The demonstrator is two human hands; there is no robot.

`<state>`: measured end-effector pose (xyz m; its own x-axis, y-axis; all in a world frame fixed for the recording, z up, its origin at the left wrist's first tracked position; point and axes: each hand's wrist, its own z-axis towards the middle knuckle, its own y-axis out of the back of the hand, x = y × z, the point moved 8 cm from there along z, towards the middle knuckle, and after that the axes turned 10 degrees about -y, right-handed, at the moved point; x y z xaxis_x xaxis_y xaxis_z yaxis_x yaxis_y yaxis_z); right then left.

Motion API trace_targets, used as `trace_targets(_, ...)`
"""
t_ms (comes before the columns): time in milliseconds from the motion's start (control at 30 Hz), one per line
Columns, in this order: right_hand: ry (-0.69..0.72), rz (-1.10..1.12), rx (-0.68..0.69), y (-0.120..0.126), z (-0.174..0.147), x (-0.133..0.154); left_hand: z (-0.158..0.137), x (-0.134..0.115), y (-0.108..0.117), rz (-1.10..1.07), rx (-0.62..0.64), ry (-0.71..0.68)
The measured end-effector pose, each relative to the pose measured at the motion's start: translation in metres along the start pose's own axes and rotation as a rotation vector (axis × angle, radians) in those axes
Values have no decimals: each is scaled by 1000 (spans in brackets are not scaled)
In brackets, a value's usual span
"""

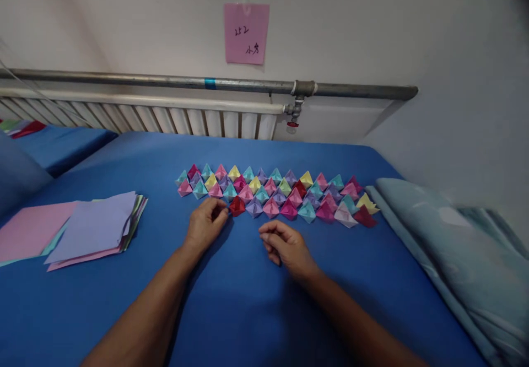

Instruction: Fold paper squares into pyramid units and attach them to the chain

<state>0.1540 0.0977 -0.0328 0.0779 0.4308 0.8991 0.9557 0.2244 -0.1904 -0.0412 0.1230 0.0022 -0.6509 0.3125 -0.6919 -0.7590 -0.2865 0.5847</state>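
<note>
Folded paper boats (271, 208) in many colours stand in several close rows on the blue sheet. At the left end of the front row is a red paper boat (237, 206). My left hand (205, 224) has its thumb and fingers pinched at the left edge of that boat. Just in front of the row, my right hand (288, 246) hovers apart from the boats, thumb and index finger pressed together and the other fingers curled. Nothing shows in its grip.
Loose stacks of coloured paper squares (97, 226) lie on the left. A folded pale-blue blanket (450, 257) borders the right side. Behind the blue surface (231, 301) are a white radiator (177, 119), a metal pipe (144, 82) and a pink note (247, 33) on the wall.
</note>
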Motion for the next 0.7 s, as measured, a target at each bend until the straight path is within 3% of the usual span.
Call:
trace_targets(267,40,-45,-12,-5,-1,3,0,-16,-20,43,151,-118)
trace_targets(433,66,-67,-4,-5,-4,4,-4,-15,-10,19,232,-153)
trace_targets(567,79,-61,9,-4,-4,3,-16,-13,11,-62,401,-177)
trace_targets(700,91,-107,34,-7,-5,1,-27,-15,15,-230,672,-161)
